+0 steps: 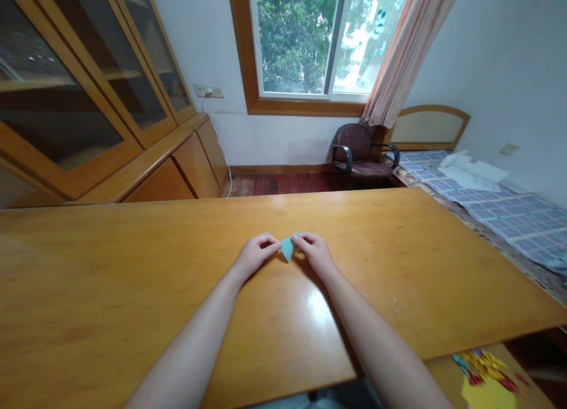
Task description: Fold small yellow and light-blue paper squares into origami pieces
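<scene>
A small light-blue piece of folded paper (287, 246) lies on the wooden table (133, 267) near its middle. My left hand (254, 254) pinches its left edge with curled fingers. My right hand (315, 251) pinches its right edge the same way. Both hands rest on the tabletop, and the paper shows as a small triangle between the fingertips.
A pile of coloured paper pieces (485, 373) lies on a lower surface at the bottom right. A dark office chair (361, 152) stands under the window. A bed with a checked cover (500, 211) runs along the right. Glass-fronted wooden cabinets (88, 102) line the left wall.
</scene>
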Motion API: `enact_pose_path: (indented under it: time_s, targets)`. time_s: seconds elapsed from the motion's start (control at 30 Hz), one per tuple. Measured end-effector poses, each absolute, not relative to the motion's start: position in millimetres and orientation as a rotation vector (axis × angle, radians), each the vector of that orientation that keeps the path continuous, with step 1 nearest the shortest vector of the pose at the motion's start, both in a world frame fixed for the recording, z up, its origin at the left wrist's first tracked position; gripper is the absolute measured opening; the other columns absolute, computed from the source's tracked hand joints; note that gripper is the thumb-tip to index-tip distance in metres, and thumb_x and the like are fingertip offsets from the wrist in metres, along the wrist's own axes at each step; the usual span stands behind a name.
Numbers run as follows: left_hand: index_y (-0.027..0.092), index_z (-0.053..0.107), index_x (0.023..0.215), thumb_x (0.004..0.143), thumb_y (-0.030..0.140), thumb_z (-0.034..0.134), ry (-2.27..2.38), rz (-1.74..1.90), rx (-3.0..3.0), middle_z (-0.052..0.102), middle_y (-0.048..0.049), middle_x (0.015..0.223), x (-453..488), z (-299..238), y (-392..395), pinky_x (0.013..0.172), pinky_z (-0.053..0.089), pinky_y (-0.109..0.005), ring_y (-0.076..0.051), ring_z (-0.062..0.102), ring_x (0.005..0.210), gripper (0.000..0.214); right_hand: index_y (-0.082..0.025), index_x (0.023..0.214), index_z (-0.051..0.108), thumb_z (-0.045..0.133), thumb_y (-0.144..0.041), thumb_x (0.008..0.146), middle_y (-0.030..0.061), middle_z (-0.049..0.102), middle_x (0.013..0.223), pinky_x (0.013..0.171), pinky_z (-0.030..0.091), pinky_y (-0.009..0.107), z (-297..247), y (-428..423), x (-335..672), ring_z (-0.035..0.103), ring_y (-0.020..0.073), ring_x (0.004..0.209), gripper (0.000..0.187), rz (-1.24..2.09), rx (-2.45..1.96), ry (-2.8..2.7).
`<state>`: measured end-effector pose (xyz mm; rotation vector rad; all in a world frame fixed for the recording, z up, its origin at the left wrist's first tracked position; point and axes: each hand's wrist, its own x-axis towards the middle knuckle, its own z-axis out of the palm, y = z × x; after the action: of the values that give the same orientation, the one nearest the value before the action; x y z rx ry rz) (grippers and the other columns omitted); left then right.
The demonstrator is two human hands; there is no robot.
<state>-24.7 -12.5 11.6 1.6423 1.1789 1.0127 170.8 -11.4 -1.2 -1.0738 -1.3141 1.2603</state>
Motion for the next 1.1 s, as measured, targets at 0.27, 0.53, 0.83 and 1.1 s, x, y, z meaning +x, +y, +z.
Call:
enact_pose_path:
  time_s: [0.27, 0.53, 0.83, 1.1]
  targets:
    - [0.017, 0.069, 0.069, 0.076, 0.040, 0.069, 1.183, 0.992, 1.627, 0.064, -0.0024, 0.071, -26.3, 9.1, -11.0, 0.070, 0.044, -0.028, -0.019, 0.057, 0.071, 0.024, -0.017, 0.073, 0.072, 0.073, -0.047, 0.071, 0.0017, 0.065, 0.068, 0.062, 0.044, 0.027, -0.4, -10.8, 172.4, 0.055, 0.0146, 0.065, 0.030, 1.249, -1.085, -1.173]
    - [0.017, 0.069, 0.070, 0.076, 0.040, 0.068, 1.195, 0.978, 1.629, 0.064, -0.0022, 0.073, -27.3, 8.7, -11.3, 0.071, 0.043, -0.029, -0.019, 0.057, 0.073, 0.024, -0.018, 0.074, 0.072, 0.073, -0.044, 0.070, 0.0013, 0.064, 0.068, 0.062, 0.043, 0.027, -3.2, -8.8, 172.6, 0.054, 0.0148, 0.065, 0.027, 1.234, -1.081, -1.106]
    - [0.016, 0.068, 0.069, 0.075, 0.040, 0.067, 1.224, 0.972, 1.594, 0.064, -0.0016, 0.072, -25.5, 13.1, -13.1, 0.072, 0.043, -0.029, -0.019, 0.057, 0.073, 0.024, -0.018, 0.077, 0.072, 0.068, -0.048, 0.076, 0.0019, 0.066, 0.073, 0.066, 0.044, 0.026, -3.2, -6.0, 174.3, 0.055, 0.0147, 0.067, 0.030, 1.156, -1.079, -1.101]
    - [0.016, 0.067, 0.070, 0.075, 0.039, 0.068, 1.186, 1.024, 1.531, 0.064, -0.0013, 0.071, -26.1, 9.1, -11.9, 0.073, 0.043, -0.028, -0.018, 0.057, 0.073, 0.023, -0.019, 0.080, 0.072, 0.072, -0.048, 0.074, 0.0025, 0.069, 0.077, 0.071, 0.045, 0.028, 2.1, -12.5, 168.3, 0.059, 0.0165, 0.072, 0.030, 1.266, -1.009, -1.250]
